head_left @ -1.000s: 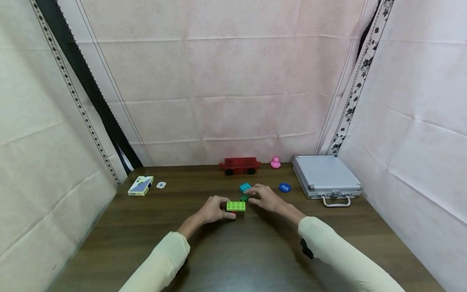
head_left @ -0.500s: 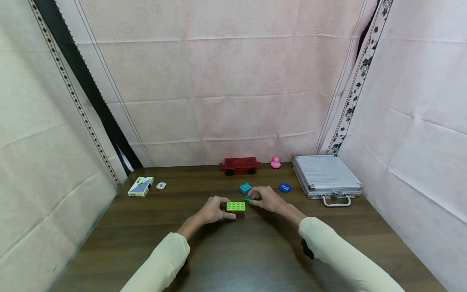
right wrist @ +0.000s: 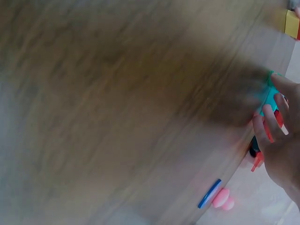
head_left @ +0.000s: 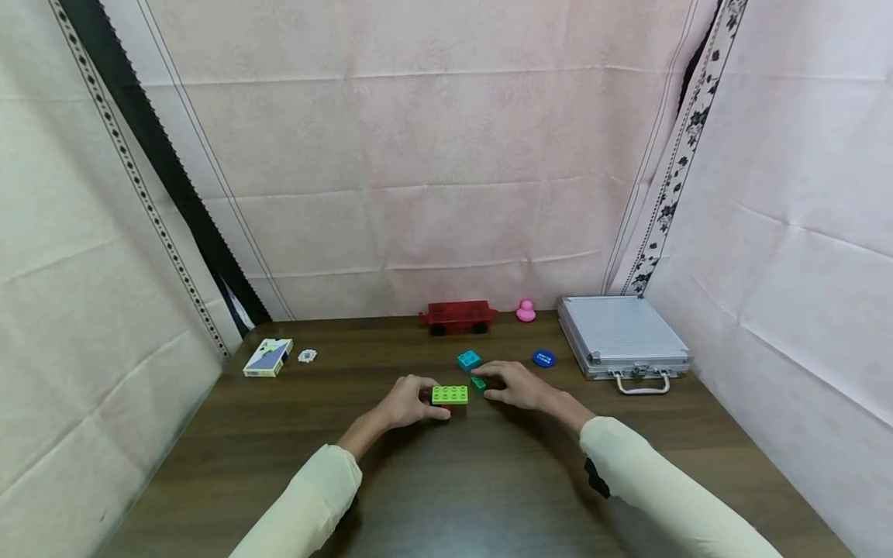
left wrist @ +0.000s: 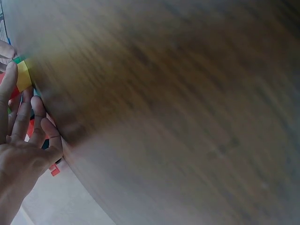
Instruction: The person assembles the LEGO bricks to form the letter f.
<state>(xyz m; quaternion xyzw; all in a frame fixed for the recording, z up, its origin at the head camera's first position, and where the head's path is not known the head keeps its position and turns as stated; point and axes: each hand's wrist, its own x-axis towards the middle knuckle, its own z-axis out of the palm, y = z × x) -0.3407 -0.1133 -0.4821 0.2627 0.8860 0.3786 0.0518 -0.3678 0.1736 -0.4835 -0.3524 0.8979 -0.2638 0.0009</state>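
Observation:
In the head view my left hand [head_left: 424, 400] grips a lime green brick [head_left: 449, 394] at its left end; the brick sits on a red piece on the table. My right hand [head_left: 490, 384] pinches a small dark green brick [head_left: 478, 383] just right of the lime one. A teal brick [head_left: 469, 359] lies on the table behind them. The left wrist view shows my left fingers [left wrist: 22, 122] against the lime brick [left wrist: 23, 75], blurred. In the right wrist view the small green brick [right wrist: 269, 96] sits at my right fingertips [right wrist: 274, 119].
At the back of the wooden table [head_left: 446, 496] stand a red toy wagon [head_left: 457, 317] and a pink duck [head_left: 525, 311]. A blue disc [head_left: 543, 358] and a closed silver case [head_left: 623, 337] lie at the right. A card deck [head_left: 268, 356] and a white chip [head_left: 307, 355] lie far left.
My right hand has closed on the small green brick and drawn it slightly nearer and to the right, beside the lime brick's right end. My left hand has stayed put.

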